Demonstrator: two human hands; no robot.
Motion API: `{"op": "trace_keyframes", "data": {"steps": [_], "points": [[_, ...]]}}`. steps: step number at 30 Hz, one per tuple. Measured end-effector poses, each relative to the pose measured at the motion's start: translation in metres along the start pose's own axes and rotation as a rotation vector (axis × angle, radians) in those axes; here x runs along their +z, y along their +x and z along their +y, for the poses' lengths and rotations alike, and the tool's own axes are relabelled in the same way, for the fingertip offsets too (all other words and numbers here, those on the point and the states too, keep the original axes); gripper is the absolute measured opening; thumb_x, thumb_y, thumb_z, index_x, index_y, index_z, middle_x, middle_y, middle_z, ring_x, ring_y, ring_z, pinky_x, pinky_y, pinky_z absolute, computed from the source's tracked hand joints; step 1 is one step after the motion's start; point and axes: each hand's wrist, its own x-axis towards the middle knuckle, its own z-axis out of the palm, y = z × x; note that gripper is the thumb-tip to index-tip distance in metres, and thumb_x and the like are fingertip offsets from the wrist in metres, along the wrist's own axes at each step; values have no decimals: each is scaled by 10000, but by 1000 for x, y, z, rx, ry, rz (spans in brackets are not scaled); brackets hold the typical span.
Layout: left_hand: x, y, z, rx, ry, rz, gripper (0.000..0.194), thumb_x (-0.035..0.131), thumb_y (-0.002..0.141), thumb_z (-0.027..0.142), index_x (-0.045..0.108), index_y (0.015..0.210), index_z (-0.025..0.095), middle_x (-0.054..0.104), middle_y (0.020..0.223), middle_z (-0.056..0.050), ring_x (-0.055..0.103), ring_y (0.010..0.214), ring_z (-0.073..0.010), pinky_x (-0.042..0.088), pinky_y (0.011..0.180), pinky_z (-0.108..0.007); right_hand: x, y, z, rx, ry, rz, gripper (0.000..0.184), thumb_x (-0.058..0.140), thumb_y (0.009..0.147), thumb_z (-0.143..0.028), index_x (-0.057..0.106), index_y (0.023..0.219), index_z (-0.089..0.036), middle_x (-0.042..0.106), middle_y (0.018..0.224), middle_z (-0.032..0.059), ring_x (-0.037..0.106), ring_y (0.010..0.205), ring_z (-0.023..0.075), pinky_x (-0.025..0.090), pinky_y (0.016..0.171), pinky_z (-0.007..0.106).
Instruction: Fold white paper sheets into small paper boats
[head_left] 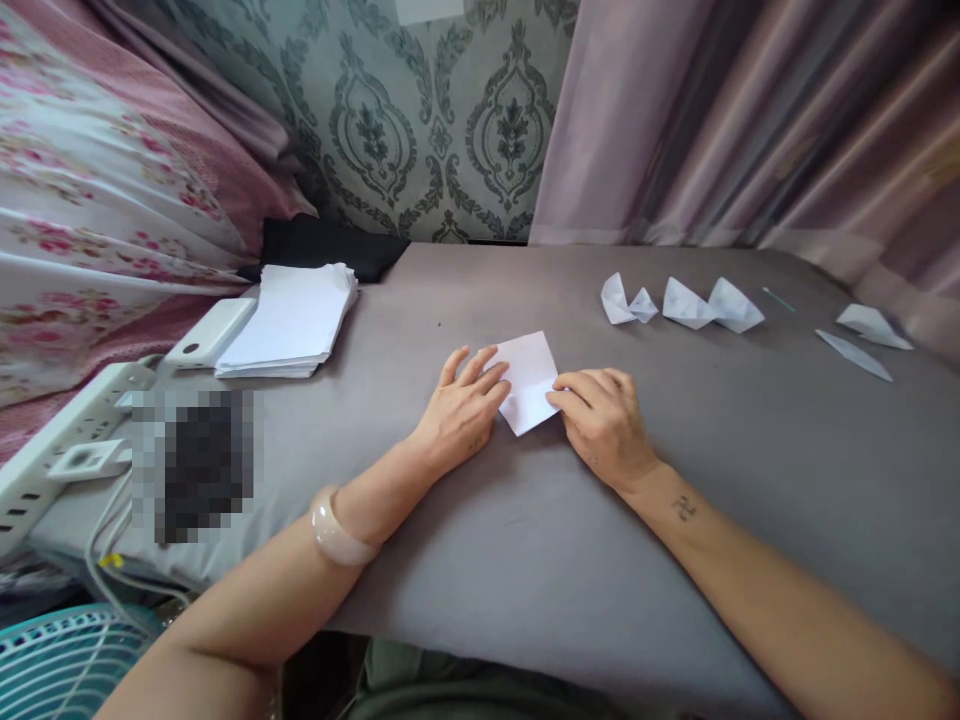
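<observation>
A small square of folded white paper lies on the grey cloth-covered table, turned at a slight angle. My left hand rests over its left edge with the fingers spread and lying on the sheet. At the right edge, my right hand pinches the paper between thumb and fingertips. The underside of the paper is hidden. Further back to the right stand folded paper shapes, one pair smaller than the other pair.
A stack of white paper lies at the back left beside a white box. A power strip with cables runs along the left edge, above a fan. More folded paper and a thin stick lie at right.
</observation>
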Motion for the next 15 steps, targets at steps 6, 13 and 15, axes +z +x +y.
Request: {"op": "trace_keyframes", "data": {"steps": [6,13,15], "points": [[0,-1,0,-96,-155,-219,287,415,881,89,650,1038,141,684,1144,-107,638,1039,-237,507,909,-375,-7,-5,2,70,16,-354,221,472,887,-32,655,915,-152,714,963,71,596,864,205,394,739,321],[-2,-4,9,-164,-236,-172,299,428,877,126,669,1048,174,671,1119,-90,613,1013,-236,516,897,-381,-23,-3,-6,76,-1,-422,161,530,923,-184,687,956,-166,697,1091,91,620,918,224,433,769,359],[-4,-5,13,-184,-267,-159,283,434,879,146,679,1018,177,667,1112,-90,612,994,-239,521,884,-386,-24,-4,-6,78,4,-452,177,524,927,-189,697,955,-159,689,1107,99,622,927,229,452,760,366]]}}
